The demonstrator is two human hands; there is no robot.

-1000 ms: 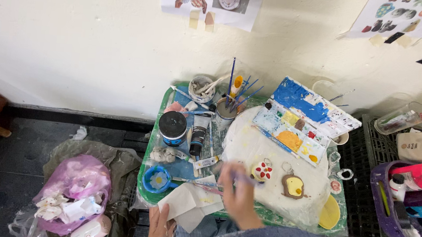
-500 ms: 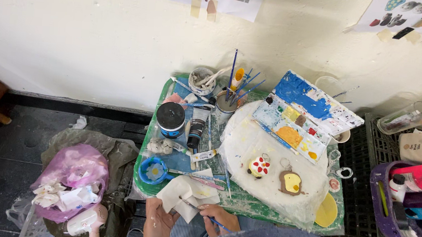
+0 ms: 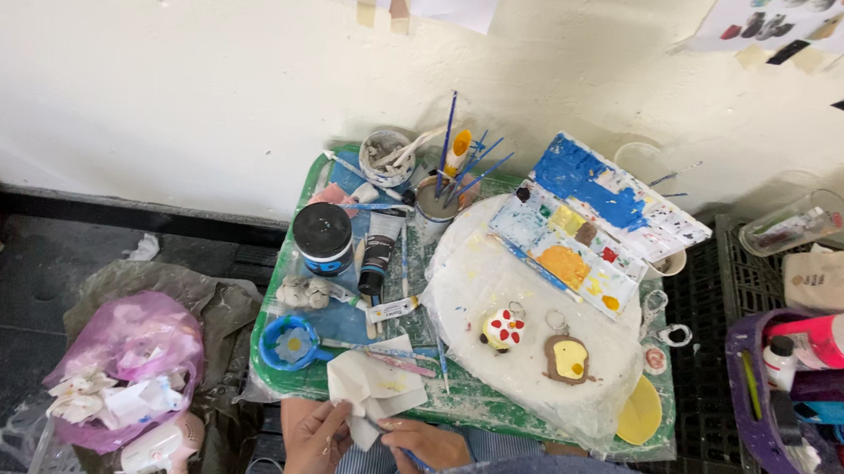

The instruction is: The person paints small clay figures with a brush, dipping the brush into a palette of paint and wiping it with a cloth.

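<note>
- Two small charms on view from the head camera, both coloured already: a white one with red spots point(image 3: 503, 329) and a brown one with a yellow middle point(image 3: 567, 359), side by side on the plastic-wrapped white board point(image 3: 529, 401), at about 4 o'clock from the middle of the green tray point(image 3: 281, 371).
- Judged well advanced: no bare patches visible on either charm, though fine detail too small to tell.
- Left hand point(image 3: 310, 444) at 6 o'clock of the tray, fingers pinched on the lower corner of a crumpled paper tissue point(image 3: 370, 383).
- Right hand point(image 3: 426, 443) just beside it, fingers closed around a thin blue-handled brush point(image 3: 415, 459), tip hidden against the tissue.
- Tissue overlapping the tray's near rim, faintly stained yellow.
- Open paint palette point(image 3: 582, 245) at 2 o'clock, wells full of wet-looking colour, so apparently not packed away.
- Black-lidded jar point(image 3: 323, 231) at 10 o'clock, cup of spare brushes point(image 3: 435, 203) at 12 o'clock, both untouched.
- Pink bag of used tissues point(image 3: 127, 344) well apart at 9 o'clock, on the floor.
</note>
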